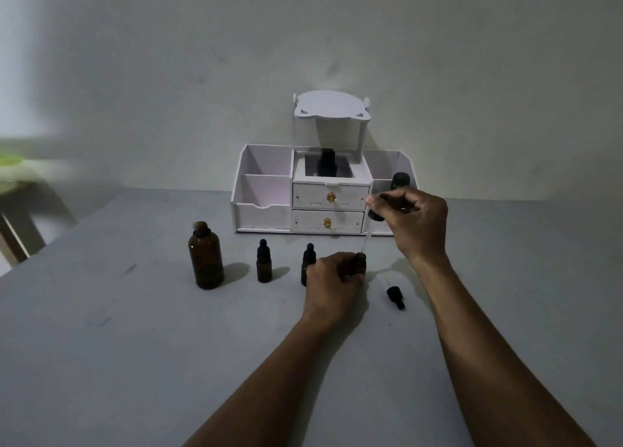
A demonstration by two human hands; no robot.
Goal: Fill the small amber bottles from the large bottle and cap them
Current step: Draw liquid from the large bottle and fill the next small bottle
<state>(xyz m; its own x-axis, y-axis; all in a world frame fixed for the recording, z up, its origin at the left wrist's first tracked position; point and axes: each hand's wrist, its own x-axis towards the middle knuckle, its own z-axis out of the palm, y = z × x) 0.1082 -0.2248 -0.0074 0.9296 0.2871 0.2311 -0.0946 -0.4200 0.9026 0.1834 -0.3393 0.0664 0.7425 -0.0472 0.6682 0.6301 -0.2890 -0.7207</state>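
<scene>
While the left hand (332,273) holds a small open bottle (359,262) steady on the bench (135,345), the right hand (414,217) pinches a dropper (375,214) above it, at about one o'clock from the bottle. The left grip is wrapped around the bottle. The right grip is clamped on the dropper's top. The glass tip points down at the bottle's mouth, very near it or just inside; I cannot tell which. So the filling step looks under way for this bottle. At nine o'clock, well apart from the hands, the big bottle (206,261) stands open. Between it and the left hand stand two small bottles (264,264) (307,261) with tops on. At four o'clock from the open one lies a loose dropper top (395,296). Next, I think, the drops get squeezed out. Then the loose top must be picked up and twisted on straight.
</scene>
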